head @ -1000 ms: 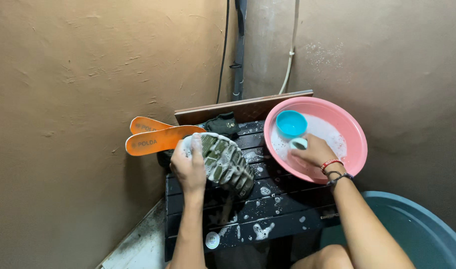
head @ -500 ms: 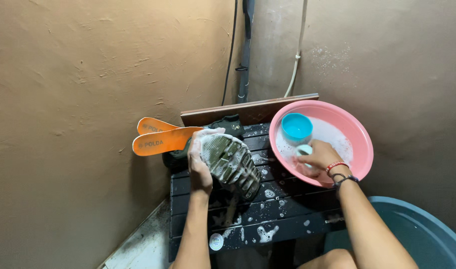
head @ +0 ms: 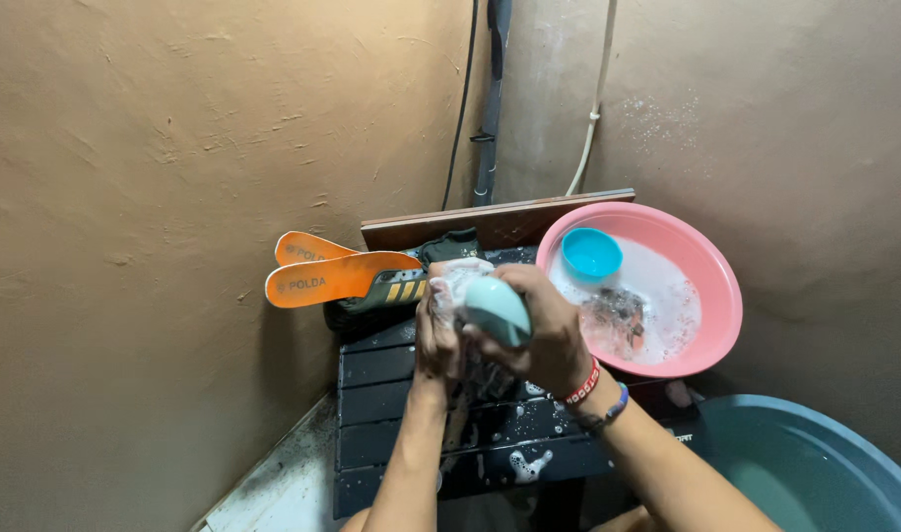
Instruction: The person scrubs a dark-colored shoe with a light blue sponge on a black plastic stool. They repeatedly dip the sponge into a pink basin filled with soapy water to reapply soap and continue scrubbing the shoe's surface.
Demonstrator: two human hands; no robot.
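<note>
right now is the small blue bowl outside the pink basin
No, the small blue bowl sits inside the pink basin, by its soapy water.

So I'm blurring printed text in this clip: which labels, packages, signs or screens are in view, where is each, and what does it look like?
No packages, signs or screens.
Front insole: long orange foot shape on the dark bench, left of the hands, small dark print at its left end.
Rear insole: same orange shape, partly hidden behind the first, same dark print.
Wristband: red band on the right wrist, small white print, too small to make out.
</note>
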